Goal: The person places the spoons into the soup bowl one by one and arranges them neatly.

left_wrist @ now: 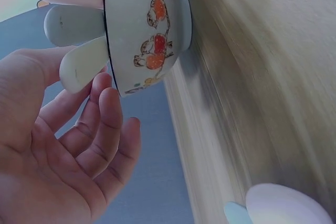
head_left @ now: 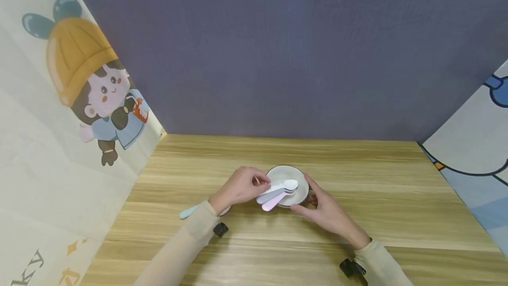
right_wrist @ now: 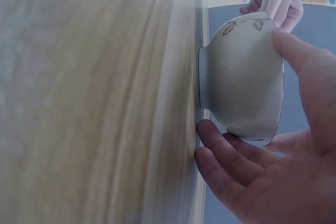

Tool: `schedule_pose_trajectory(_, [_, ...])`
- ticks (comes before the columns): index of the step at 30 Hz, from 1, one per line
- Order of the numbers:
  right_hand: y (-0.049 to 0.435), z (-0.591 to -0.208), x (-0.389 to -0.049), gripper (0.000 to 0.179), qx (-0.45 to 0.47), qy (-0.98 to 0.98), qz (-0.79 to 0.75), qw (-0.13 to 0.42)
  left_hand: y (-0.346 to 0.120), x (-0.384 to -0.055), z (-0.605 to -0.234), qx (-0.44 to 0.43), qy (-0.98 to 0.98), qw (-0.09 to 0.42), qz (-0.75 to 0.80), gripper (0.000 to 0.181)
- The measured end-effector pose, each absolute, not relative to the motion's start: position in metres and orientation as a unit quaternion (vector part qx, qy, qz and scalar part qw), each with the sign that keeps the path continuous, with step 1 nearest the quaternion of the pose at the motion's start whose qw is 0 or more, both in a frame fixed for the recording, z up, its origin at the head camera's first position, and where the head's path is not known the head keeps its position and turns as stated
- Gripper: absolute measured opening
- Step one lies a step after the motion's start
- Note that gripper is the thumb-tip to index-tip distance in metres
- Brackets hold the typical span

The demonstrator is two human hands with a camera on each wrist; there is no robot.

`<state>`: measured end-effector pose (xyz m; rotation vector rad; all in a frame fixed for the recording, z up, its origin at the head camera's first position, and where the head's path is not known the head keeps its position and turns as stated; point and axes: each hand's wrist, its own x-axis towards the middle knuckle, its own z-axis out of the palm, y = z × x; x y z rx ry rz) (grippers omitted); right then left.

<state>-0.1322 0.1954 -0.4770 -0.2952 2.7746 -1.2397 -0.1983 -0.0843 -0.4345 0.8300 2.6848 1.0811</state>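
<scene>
A white bowl [head_left: 285, 172] with a dark rim and a printed bird-and-branch pattern [left_wrist: 155, 51] stands upright on the table. Several spoons lie in it, their handles jutting over the left rim: a white spoon [head_left: 291, 184] on top, a grey-blue one [head_left: 265, 197] and a pink one [head_left: 270, 204]. My left hand [head_left: 244, 184] pinches the end of the white spoon's handle [left_wrist: 83, 65] with thumb and index finger; its other fingers are loosely bent. My right hand [head_left: 327, 211] holds the bowl from the right, thumb near the front rim, fingers round the far side.
On the wooden table [head_left: 357, 167], left of the bowl and partly under my left forearm, lie a teal handle [head_left: 188, 212] and a pale pinkish rounded piece [left_wrist: 283, 203]. A dark blue-grey panel [head_left: 278, 56] rises behind the table, with printed cloths at both sides.
</scene>
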Motion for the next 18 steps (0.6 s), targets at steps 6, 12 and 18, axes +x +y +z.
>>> schedule_pose_trajectory(6, [0.195, -0.478, -0.133, 0.112, -0.097, 0.909, -0.403, 0.045, -0.091, -0.197, -0.434, 0.27, 0.888, 0.067, 0.367, 0.018])
schedule_pose_trajectory(12, [0.195, -0.478, -0.131, 0.112, -0.103, 0.907, -0.406, 0.042, -0.097, -0.195, -0.434, 0.267, 0.889, 0.061, 0.368, 0.019])
schedule_pose_trajectory(18, [0.195, -0.478, -0.131, 0.112, -0.104, 0.907, -0.407, 0.039, -0.103, -0.196, -0.433, 0.247, 0.888, 0.067, 0.382, 0.019])
